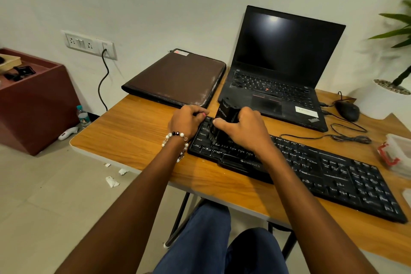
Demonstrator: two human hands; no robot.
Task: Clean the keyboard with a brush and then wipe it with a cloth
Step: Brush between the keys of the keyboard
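A black keyboard [322, 169] lies diagonally on the wooden table [133, 135]. My right hand [242, 129] grips a black brush [224, 118] that stands upright on the keys near the keyboard's left end. Its bristles touch the keys below my thumb. My left hand [189, 119], with a bead bracelet at the wrist, holds the keyboard's far left corner with curled fingers. No cloth is visible.
An open black laptop [280, 78] stands behind the keyboard, a brown folder [178, 78] to its left. A mouse [347, 110] with cable and a white plant pot [382, 100] are at the right. A clear box with a red clip [395, 153] sits at the right edge.
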